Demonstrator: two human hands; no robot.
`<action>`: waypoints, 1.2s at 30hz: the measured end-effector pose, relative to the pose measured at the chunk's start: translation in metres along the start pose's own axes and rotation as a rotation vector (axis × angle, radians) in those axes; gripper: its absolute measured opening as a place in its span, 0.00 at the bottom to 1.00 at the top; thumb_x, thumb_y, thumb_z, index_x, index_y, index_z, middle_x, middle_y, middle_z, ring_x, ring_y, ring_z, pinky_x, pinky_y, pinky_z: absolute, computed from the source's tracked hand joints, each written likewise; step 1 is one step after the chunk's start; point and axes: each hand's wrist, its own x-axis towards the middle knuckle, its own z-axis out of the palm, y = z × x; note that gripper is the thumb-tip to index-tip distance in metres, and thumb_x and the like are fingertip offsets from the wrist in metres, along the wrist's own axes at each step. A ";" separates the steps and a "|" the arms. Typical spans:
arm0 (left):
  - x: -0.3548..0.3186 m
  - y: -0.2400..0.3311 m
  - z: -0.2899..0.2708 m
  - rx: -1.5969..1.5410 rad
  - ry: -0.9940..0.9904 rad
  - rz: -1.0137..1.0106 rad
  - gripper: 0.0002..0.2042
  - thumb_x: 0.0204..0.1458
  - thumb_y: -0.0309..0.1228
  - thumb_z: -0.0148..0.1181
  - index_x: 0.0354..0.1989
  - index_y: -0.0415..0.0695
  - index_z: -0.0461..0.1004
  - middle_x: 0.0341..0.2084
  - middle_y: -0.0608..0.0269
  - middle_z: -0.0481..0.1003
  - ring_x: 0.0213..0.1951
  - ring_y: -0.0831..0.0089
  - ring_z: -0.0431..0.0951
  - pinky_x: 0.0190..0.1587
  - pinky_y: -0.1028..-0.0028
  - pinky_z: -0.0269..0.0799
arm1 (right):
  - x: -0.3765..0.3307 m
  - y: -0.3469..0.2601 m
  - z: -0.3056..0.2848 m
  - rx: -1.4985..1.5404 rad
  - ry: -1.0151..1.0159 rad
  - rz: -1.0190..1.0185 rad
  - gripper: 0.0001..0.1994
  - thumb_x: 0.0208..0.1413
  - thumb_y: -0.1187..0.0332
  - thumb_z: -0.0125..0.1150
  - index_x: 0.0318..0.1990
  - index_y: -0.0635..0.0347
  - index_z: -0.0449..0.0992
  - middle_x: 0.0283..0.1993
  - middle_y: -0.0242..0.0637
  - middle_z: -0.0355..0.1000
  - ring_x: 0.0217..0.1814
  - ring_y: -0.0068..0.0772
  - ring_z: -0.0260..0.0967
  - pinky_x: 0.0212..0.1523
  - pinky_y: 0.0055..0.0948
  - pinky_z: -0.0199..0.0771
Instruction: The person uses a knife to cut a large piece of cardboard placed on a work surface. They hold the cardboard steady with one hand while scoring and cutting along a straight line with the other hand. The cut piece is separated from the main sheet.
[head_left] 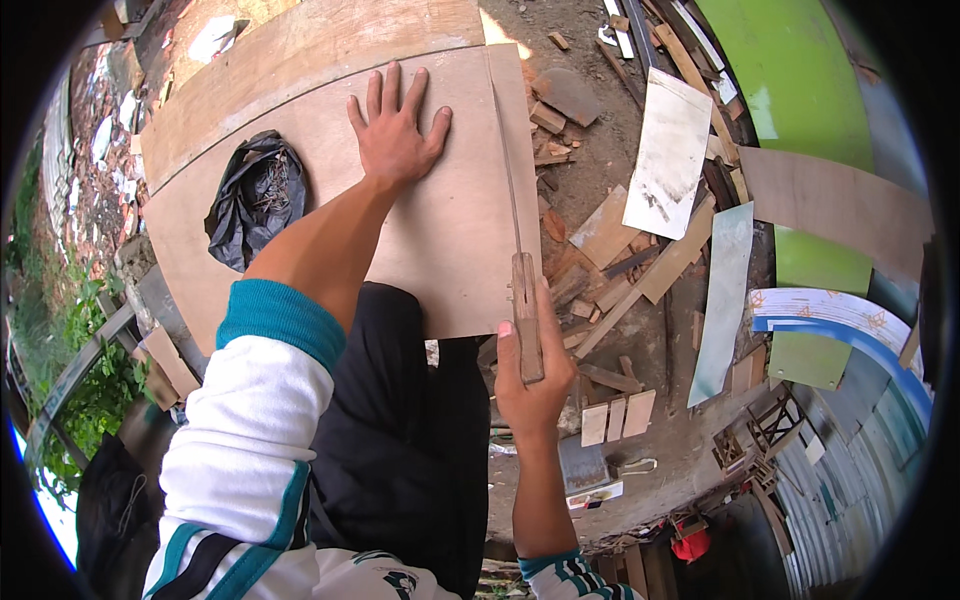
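My left hand (pixel 398 138) lies flat with fingers spread on a pale plywood sheet (pixel 330 240), bracing it. My right hand (pixel 533 398) is wrapped round the wooden handle of a handsaw (pixel 526 320). Its thin blade runs away from me along the sheet's right side, with a narrow strip of plywood to the right of it. Whether the blade sits inside a cut is hard to tell. A crumpled black plastic bag (pixel 236 222) rests on the sheet left of my left forearm, with what look like nails (pixel 272 188) inside. Beneath the sheet's near edge is my dark-trousered leg.
Wood offcuts (pixel 600 290) litter the ground to the right. Beyond them are a white panel (pixel 668 150), a pale metal-like strip (pixel 722 300) and a green panel (pixel 800 80). Green plants (pixel 85 370) and a rail stand at the left. Corrugated sheets (pixel 840 500) line the lower right.
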 end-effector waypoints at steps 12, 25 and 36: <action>0.000 0.005 0.001 -0.027 -0.016 0.010 0.33 0.60 0.55 0.50 0.73 0.59 0.59 0.75 0.54 0.49 0.75 0.52 0.44 0.72 0.41 0.30 | 0.145 0.021 0.073 0.051 0.066 -0.141 0.24 0.59 0.70 0.58 0.63 0.70 0.68 0.51 0.62 0.75 0.51 0.64 0.75 0.47 0.43 0.78; -0.001 -0.007 -0.003 -0.036 -0.017 -0.007 0.34 0.58 0.55 0.51 0.73 0.57 0.59 0.75 0.52 0.48 0.75 0.50 0.42 0.72 0.39 0.28 | 0.100 0.018 0.044 0.215 0.003 0.041 0.24 0.59 0.71 0.59 0.62 0.69 0.70 0.56 0.59 0.75 0.58 0.43 0.76 0.57 0.32 0.72; -0.036 0.005 -0.049 -0.107 -0.803 -0.248 0.63 0.41 0.71 0.60 0.78 0.57 0.27 0.75 0.42 0.19 0.75 0.42 0.16 0.66 0.28 0.20 | 0.200 0.014 0.073 0.018 -0.054 0.109 0.26 0.56 0.65 0.59 0.63 0.63 0.71 0.54 0.61 0.75 0.58 0.59 0.73 0.58 0.43 0.73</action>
